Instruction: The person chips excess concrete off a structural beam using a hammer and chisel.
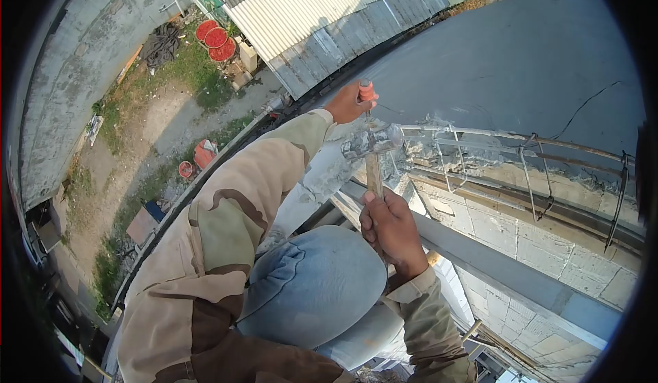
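My left hand (347,103), at the end of a camouflage sleeve, is closed round the orange grip of a chisel (368,92). The chisel's thin shaft points down at the broken concrete edge (428,146). In my right hand (392,227) is the wooden handle of a hammer (373,173). The hammer's worn, grey-spattered head (370,142) lies just below the chisel in this view and overlaps its lower end. Rough chipped concrete surrounds both tools, with bare steel rebar (473,135) running off to the right.
My bent knee (315,290) in blue jeans is close below the hammer. A grey beam (507,277) and block wall (528,236) drop away at right. Beyond the left edge, far below, are ground with red baskets (216,38) and a corrugated roof (308,13). Wire stirrups (531,181) stick out.
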Demonstrator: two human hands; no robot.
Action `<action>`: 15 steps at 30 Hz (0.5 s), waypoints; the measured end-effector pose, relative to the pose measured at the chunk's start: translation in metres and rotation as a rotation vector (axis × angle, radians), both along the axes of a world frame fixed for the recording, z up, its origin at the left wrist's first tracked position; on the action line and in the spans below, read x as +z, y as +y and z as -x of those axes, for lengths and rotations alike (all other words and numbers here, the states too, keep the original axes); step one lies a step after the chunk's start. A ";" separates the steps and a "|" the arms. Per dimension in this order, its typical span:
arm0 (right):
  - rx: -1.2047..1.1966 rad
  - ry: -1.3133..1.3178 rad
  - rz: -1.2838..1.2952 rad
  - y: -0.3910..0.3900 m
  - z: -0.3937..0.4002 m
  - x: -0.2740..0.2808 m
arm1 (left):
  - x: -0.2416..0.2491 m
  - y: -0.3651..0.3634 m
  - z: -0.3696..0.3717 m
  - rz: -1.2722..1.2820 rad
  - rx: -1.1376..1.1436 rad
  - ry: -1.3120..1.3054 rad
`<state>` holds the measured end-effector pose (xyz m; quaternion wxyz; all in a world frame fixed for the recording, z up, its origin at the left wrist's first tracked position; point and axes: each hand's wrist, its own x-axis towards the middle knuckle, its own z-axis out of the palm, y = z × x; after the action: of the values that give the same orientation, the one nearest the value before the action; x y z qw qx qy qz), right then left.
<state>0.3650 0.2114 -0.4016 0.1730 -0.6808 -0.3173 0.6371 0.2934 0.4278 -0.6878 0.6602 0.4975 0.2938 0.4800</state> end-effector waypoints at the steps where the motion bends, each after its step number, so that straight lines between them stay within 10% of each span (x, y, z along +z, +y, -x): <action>1: -0.082 -0.015 -0.025 0.013 0.009 0.001 | -0.006 0.005 -0.001 -0.014 -0.023 0.009; 6: 0.089 -0.439 -0.338 0.088 0.035 -0.004 | -0.038 0.018 -0.014 0.010 -0.031 0.432; 10: 0.250 -0.828 -0.537 0.146 0.034 -0.044 | 0.014 0.003 0.011 0.030 -0.014 0.247; 15: 0.770 -1.084 -0.838 0.181 0.022 -0.066 | -0.031 0.015 -0.003 -0.092 -0.021 0.087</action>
<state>0.3432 0.3919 -0.4680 0.0033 -0.6170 -0.7848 0.0584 0.2963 0.4428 -0.7193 0.6283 0.5506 0.2945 0.4641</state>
